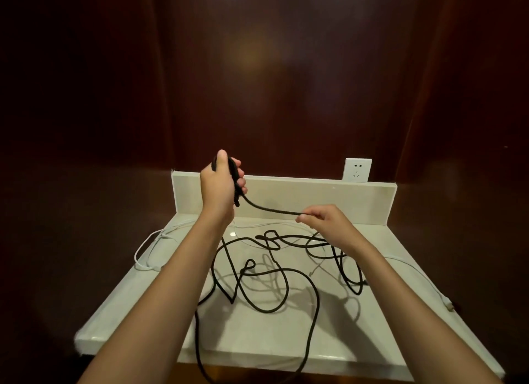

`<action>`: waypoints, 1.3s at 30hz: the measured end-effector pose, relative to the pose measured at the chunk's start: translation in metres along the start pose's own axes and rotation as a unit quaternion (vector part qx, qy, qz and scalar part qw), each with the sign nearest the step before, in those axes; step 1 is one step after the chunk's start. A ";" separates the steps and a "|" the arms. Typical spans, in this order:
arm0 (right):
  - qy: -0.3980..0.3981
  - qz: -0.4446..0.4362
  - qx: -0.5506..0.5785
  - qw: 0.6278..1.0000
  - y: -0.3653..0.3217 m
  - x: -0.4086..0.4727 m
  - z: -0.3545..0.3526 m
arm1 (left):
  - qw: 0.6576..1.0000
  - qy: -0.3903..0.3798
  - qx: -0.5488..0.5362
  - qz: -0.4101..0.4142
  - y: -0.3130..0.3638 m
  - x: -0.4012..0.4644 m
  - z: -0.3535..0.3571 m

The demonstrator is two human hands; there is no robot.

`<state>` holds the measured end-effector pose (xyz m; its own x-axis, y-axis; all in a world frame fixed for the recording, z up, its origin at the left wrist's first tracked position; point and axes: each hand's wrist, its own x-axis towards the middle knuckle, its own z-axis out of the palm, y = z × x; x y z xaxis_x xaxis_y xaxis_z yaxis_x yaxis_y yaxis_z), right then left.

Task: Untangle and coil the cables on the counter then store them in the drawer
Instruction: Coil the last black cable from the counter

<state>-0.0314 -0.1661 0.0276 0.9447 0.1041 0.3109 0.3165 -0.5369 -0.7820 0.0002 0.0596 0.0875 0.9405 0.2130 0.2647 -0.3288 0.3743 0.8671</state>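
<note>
**Kid:** What is on the far left?

**Helper:** One thin white cable (143, 246). It makes a long loop at the left edge of the desk (257, 332). A thin white line also runs along the right edge and ends in a small plug. I cannot tell if that is the same cable or a second one.

**Kid:** What is the desk like?

**Helper:** It is pale, smooth and shiny, like stone. It has a low wall at the back.

**Kid:** How many hands?

**Helper:** Two, both bare. The left hand (220, 183) is held up above the back of the desk. Its fingers (240, 173) are curled tight around one end of the black cable (286, 277).

**Kid:** How many black cables?

**Helper:** I count one. It is long, round and looks a bit rough, like rope. From the left hand it goes across through the air to the right hand (326, 220). The rest lies in messy loops on the middle of the desk, under both arms. One loop hangs over the front edge.

**Kid:** And the right hand?

**Helper:** Its thumb and fingertips pinch the black cable.

**Kid:** Anything else?

**Helper:** One white wall socket (357, 170) sits behind the desk, back right. The wall (286, 83) is dark, shiny brown. The arms hide part of the loops.
</note>
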 end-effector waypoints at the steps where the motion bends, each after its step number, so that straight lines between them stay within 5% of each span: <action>1: -0.012 -0.015 -0.012 1.000 -0.004 -0.001 -0.002 | 0.997 -0.005 0.066 0.031 -0.002 0.002 -0.001; 5: -0.048 -0.074 -0.055 0.995 -0.021 -0.002 -0.008 | 0.944 -0.046 0.306 0.116 -0.011 0.005 -0.003; 9: -0.025 -0.136 -0.082 0.987 -0.042 0.007 -0.017 | 0.881 -0.142 0.444 0.075 -0.015 -0.003 0.006; 16: 0.025 -0.151 -0.119 0.981 -0.061 0.030 -0.030 | 0.842 -0.384 0.367 -0.096 -0.006 -0.023 0.016; 22: 0.053 -0.129 -0.090 0.986 -0.052 0.034 -0.028 | 0.819 -0.482 0.299 -0.094 -0.011 -0.013 0.006; 29: 0.116 -0.023 -0.154 0.981 -0.024 0.027 -0.021 | 0.919 -0.294 0.074 -0.252 -0.019 -0.001 0.002; 39: 0.078 0.011 -0.035 0.996 0.019 0.006 -0.027 | 0.973 -0.053 -0.067 -0.214 -0.019 0.019 0.001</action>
<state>-0.0223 -0.1982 0.0291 0.9246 -0.0367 0.3793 0.2845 -0.5957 -0.7511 0.0242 0.0552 0.0762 0.9950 -0.0795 -0.0600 0.0929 0.5236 0.8469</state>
